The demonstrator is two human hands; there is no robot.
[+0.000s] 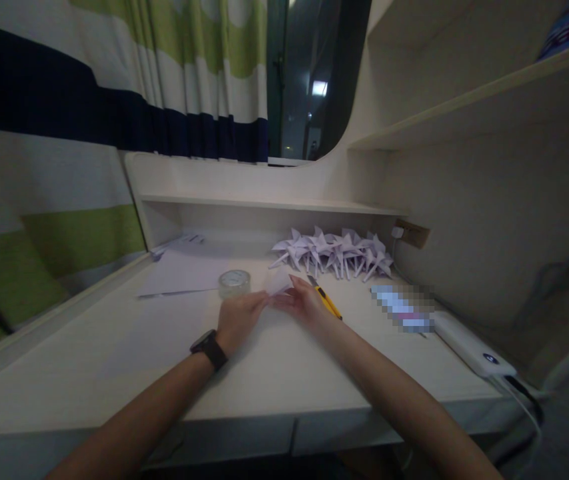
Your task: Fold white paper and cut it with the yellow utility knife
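Note:
My left hand (239, 317), with a dark watch (208, 348) on its wrist, and my right hand (303, 303) meet over the middle of the pale desk (174, 360). Between their fingertips they pinch a small folded piece of white paper (278, 283), held just above the desk. Both hands are closed on it. A roll of clear tape (234, 283) lies just beyond my left hand. A yellow utility knife (325, 298) lies beside my right hand.
A heap of several folded paper pinwheels (334, 253) sits at the back under a low shelf. Flat white sheets (184, 270) lie at the back left. A white power bank (474, 347) with a cable rests at the right edge, by a blurred-out object (402, 308).

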